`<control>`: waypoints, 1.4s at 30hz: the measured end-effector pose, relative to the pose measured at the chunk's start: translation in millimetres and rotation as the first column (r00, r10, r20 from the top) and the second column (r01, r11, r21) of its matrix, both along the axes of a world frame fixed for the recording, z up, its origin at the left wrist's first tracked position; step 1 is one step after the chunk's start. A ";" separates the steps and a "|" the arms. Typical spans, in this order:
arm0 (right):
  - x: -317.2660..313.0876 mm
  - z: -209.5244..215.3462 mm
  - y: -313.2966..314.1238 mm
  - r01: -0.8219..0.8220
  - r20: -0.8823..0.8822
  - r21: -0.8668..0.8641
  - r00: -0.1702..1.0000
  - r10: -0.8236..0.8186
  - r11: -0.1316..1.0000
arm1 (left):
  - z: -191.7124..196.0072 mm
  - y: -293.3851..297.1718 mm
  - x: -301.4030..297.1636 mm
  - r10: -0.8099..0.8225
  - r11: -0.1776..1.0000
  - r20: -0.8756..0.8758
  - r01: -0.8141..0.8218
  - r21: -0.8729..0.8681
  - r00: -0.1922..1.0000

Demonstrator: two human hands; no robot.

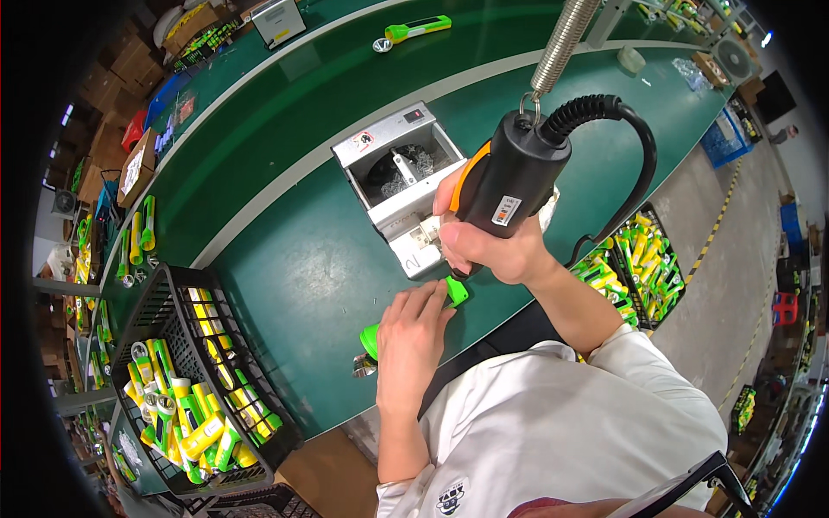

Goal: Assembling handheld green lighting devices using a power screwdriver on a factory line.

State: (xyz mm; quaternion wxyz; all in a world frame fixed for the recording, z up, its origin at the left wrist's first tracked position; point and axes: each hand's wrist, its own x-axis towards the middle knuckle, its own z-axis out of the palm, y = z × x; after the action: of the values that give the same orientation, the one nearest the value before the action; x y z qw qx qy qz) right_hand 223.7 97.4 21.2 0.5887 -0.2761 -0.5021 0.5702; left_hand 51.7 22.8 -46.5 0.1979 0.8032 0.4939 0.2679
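My right hand [501, 250] is wrapped round a black electric screwdriver [527, 173] with an orange strip. It hangs from a coiled metal spring, and its tip points down beside my left hand. On the green bench, my left hand [413, 332] has its fingers closed over a green flashlight [370, 338], whose silvery reflector end pokes out at the lower left. The flashlight's other end shows past my fingertips, near the screwdriver tip; its middle is covered. Just beyond my hands stands a white screw feeder [358, 155] with loose screws in its tray.
To the left, a black plastic crate [186, 345] holds several yellow and green flashlights. Another filled crate [649, 272] stands at the right, below the bench. One flashlight [419, 28] lies beyond the white rail. The screwdriver's black cable [646, 173] loops down on the right.
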 end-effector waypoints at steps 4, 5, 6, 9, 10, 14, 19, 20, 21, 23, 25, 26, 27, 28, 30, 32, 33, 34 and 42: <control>-0.1 -6.8 1.0 -0.006 -0.007 -0.027 1.000 0.006 1.000 | -1.5 0.3 -0.4 0.023 1.000 0.028 -0.024 0.015 0.999; -0.1 -9.4 2.1 -0.007 -0.008 -0.027 1.000 0.006 1.000 | -2.0 1.4 -0.5 0.019 1.000 0.032 -0.020 0.013 0.999; -0.4 -12.4 2.8 0.014 0.019 -0.008 1.000 -0.014 1.000 | -2.5 1.9 -0.8 0.015 1.000 0.037 -0.016 0.011 0.999; -1.2 -17.3 4.1 0.042 0.067 0.016 0.997 -0.043 0.999 | -3.5 5.0 -1.6 0.009 1.000 0.049 -0.010 0.014 0.999; -1.2 -18.2 4.6 0.049 0.087 0.018 0.995 -0.050 0.999 | -3.4 6.6 -2.0 0.007 1.000 0.050 -0.008 0.016 0.999; -3.6 -24.0 5.0 0.035 0.095 -0.005 0.995 -0.035 0.999 | 0.7 7.9 -5.2 0.002 1.000 0.058 -0.004 0.023 0.998; 1.4 -75.3 -4.7 -0.050 0.195 0.012 0.980 0.047 0.999 | -18.4 -4.6 -13.0 -0.032 0.999 0.145 0.035 -0.020 0.989; 7.4 -87.5 -17.1 -0.004 0.297 -0.120 0.954 0.039 0.993 | -18.0 -9.2 -14.0 0.010 0.998 0.183 0.002 -0.067 0.983; 24.5 -111.7 -12.0 -0.061 0.299 0.028 0.953 0.050 0.998 | -24.2 -8.7 -6.7 -0.005 0.997 0.171 0.018 -0.073 0.985; 54.3 -119.9 -6.4 -0.111 0.229 -0.093 0.965 0.130 0.989 | -26.6 -4.3 0.0 -0.077 0.997 0.193 0.074 0.024 0.978; 32.1 -91.6 -5.9 -0.078 0.193 0.167 0.980 0.045 0.983 | -21.8 -6.2 5.4 -0.062 0.998 0.151 0.062 0.006 0.987; 24.7 -93.4 -1.5 -0.096 0.150 0.190 0.986 0.068 0.977 | -24.1 -6.9 3.4 -0.018 1.000 0.128 0.016 0.016 0.992; 16.9 -92.6 2.0 -0.138 0.144 0.215 0.984 0.108 0.967 | -24.3 -8.2 -2.4 0.003 1.000 0.111 -0.004 0.003 0.994; 12.3 -92.3 5.6 -0.140 0.141 0.219 0.984 0.111 0.966 | -24.7 -9.1 -6.8 0.018 1.000 0.099 -0.017 -0.010 0.995; 6.0 -91.9 9.4 -0.144 0.137 0.228 0.984 0.115 0.963 | -23.0 -8.7 -13.5 0.032 0.999 0.104 -0.033 0.011 0.994; 1.6 -91.8 9.8 -0.153 0.111 0.235 0.985 0.130 0.960 | -22.3 -8.7 -17.3 0.033 0.999 0.111 -0.036 0.030 0.993; 1.0 -91.9 9.2 -0.162 0.107 0.239 0.984 0.139 0.957 | -23.1 -8.3 -17.2 0.030 0.999 0.122 -0.034 0.030 0.992; 1.2 -92.1 8.1 -0.144 0.129 0.270 0.985 0.112 0.952 | -23.6 -8.1 -17.4 0.030 0.999 0.130 -0.034 0.029 0.991; 48.3 -101.1 -3.4 -0.071 0.147 0.273 0.989 0.031 0.959 | -24.6 -8.3 0.2 -0.007 1.000 0.139 0.002 0.031 0.990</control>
State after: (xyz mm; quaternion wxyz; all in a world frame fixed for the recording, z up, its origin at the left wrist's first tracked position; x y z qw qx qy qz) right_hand 272.1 94.0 -79.9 0.5696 -0.2174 -0.6245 0.4882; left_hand 51.8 14.5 -71.1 0.2200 0.7866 0.4729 0.3305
